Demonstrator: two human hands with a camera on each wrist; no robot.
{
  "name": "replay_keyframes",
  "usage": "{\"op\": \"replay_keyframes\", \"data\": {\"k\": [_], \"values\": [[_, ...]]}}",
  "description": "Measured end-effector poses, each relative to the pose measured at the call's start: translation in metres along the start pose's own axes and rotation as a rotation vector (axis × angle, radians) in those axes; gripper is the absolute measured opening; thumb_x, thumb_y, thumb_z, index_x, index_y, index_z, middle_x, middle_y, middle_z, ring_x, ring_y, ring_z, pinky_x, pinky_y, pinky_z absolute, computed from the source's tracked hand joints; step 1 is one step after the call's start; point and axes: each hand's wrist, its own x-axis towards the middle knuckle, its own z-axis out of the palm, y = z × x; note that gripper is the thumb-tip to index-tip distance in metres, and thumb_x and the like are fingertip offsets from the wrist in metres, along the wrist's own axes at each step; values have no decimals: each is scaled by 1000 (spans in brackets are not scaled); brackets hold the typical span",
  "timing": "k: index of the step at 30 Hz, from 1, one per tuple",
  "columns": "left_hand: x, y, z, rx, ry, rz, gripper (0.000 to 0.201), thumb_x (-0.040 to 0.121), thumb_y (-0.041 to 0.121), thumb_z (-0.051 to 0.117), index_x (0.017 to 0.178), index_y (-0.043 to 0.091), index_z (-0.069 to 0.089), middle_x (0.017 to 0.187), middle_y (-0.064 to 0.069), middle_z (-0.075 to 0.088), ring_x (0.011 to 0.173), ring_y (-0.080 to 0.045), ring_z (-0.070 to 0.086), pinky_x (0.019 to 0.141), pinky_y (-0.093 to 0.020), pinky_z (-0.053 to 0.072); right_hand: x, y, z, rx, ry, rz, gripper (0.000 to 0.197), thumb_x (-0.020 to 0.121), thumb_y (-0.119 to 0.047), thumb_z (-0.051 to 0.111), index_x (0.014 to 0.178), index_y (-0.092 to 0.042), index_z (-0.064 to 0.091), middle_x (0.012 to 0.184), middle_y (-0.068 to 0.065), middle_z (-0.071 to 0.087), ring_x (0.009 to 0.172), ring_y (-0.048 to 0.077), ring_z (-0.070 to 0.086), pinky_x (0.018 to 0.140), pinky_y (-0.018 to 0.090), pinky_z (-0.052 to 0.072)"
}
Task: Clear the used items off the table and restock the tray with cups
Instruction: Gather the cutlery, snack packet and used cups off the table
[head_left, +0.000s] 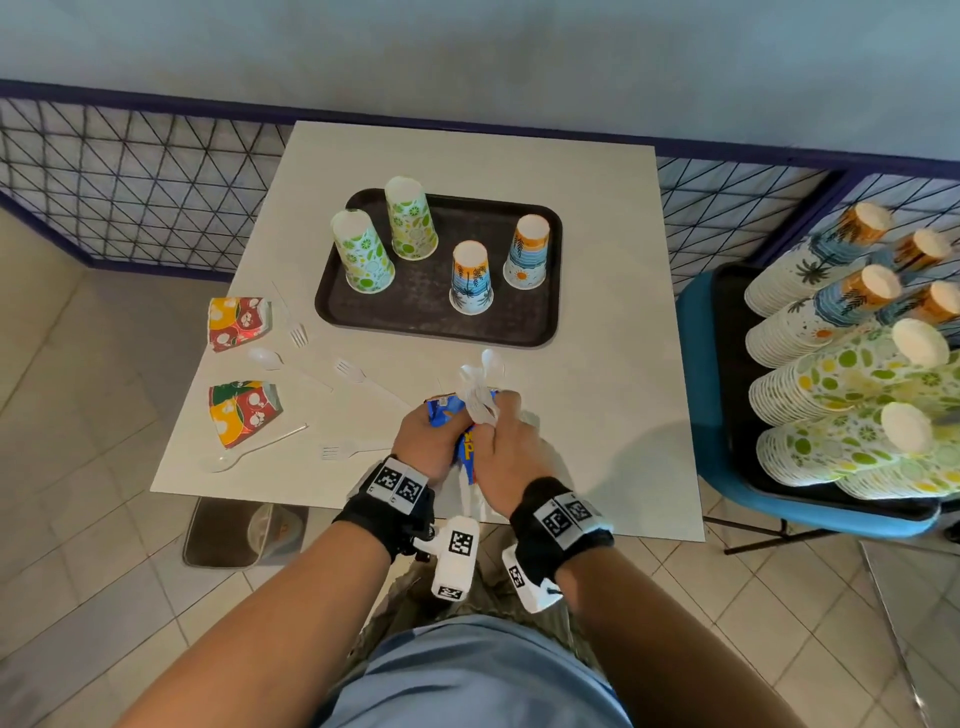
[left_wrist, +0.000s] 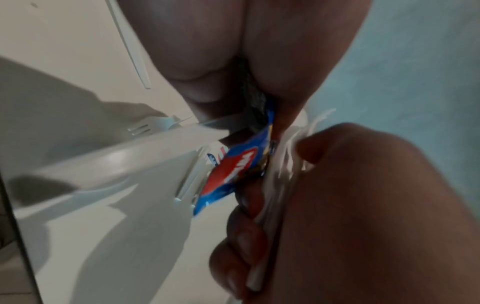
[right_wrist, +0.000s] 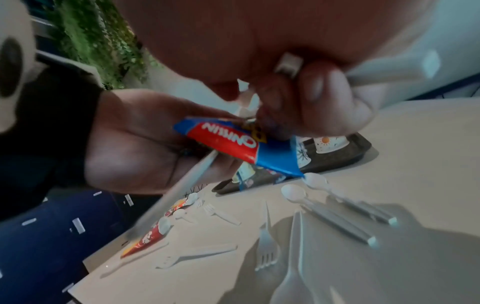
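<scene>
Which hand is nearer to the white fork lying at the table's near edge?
Left. The left hand holds the blue wrapper just right of that fork; the right hand is further right, beyond the left one.

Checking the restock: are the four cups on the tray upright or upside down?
Upside down. In the head view each cup on the black tray stands on its wide rim, closed narrow base facing up.

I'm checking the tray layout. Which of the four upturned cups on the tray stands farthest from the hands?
The green lime-patterned cup at the tray's back left. The other lime cup and both orange-and-blue palm cups stand nearer.
</scene>
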Motion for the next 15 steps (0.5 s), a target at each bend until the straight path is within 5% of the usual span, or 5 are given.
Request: {"op": "replay_keyframes", "data": {"k": [3,8,12,15], "values": [[2,2,0,-42,1,-31,41,78,38,82,95,1,71,100,-32,72,90,-44,68,96,-61,56,2,-6,2,65,44,38,31,107,-27,31,133,-11,36,93,7,53,85,36,61,69,34,37],[-3,17,6,-307,23,-189,35,70,22,70,101,6,72,98,-21,67,84,-30,62,78,-40,50,17,-12,8,84,47,64,34,108,-27,33,131,-3,42,112,17,61,98,36,62,75,34,40],[4,15,8,-262,-26,-106,18,80,29,77,76,13,68,76,-13,64,71,-25,61,78,-41,48,24,-1,9,58,34,-14,26,107,-31,40,122,-11,44,117,12,61,103,34,61,86,43,51],[11,11,11,-194,36,-59,36,84,40,81,90,5,78,79,-11,74,75,-23,70,74,-36,56,26,1,20,68,69,-131,20,101,-19,51,117,-8,54,119,9,54,96,25,56,87,28,45]]}}
